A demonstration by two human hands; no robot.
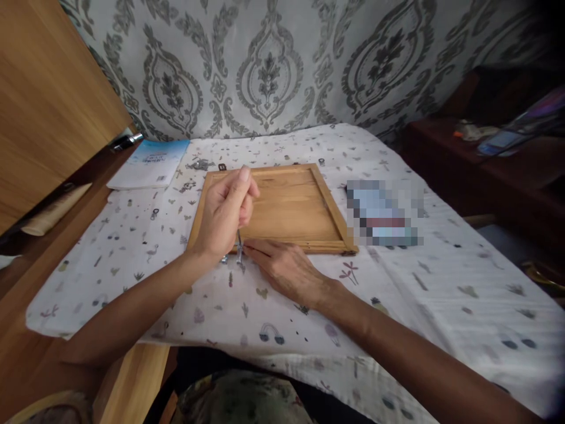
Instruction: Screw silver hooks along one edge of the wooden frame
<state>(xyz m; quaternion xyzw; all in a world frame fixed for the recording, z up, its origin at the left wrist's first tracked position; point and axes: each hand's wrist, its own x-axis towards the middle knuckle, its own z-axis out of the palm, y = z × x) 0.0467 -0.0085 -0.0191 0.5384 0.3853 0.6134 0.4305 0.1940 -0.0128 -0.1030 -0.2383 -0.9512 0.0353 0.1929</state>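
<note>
Left grip (225, 212) holds tool (239, 247) upright, middle of picture | right grip (286, 268) flat and wide, fingers steady its tip at frame (291, 206) edge

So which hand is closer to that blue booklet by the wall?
Left. The left hand, gripping a small metal tool at the near edge of the wooden frame, sits nearer the blue booklet, down and right of it; the right hand lies flat on the cloth, farther right.
</note>
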